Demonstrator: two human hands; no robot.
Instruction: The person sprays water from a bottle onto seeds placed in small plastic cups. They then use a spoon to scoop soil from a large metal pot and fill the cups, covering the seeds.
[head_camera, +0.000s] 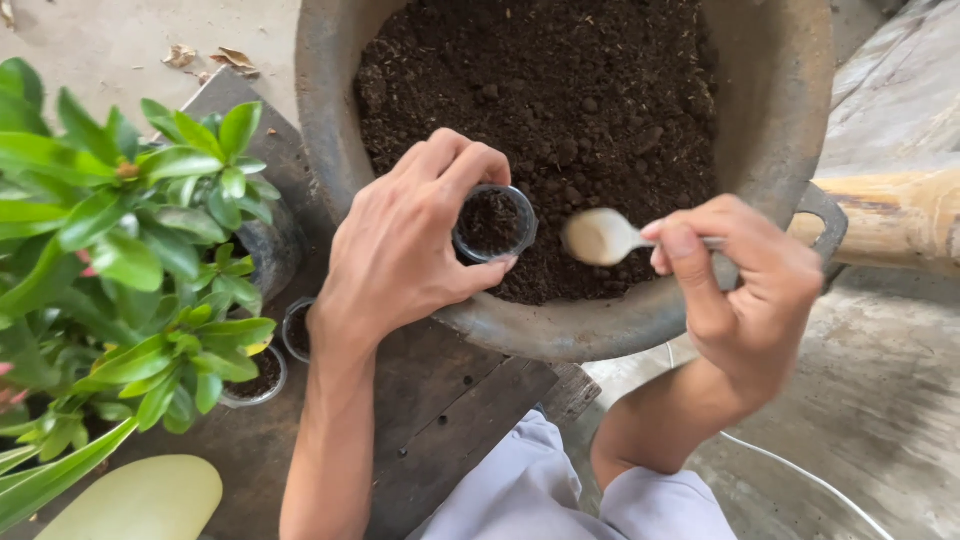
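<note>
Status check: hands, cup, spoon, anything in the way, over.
Left hand holds cup of soil over basin. Right hand holds spoon, bowl beside cup. Nothing between them.

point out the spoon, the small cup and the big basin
spoon (598, 237): head view, on its pale bowl.
cup (492, 222): head view, on the soil inside it.
basin (775, 110): head view, on its bare inner wall at right.

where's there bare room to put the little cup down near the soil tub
Free: the dark wooden board between the left forearm and the tub rim, and the concrete floor right of the right hand. Crowded: the board's left side, where small pots sit under the leafy plants. The left hand holds the cup over the soil.
</note>
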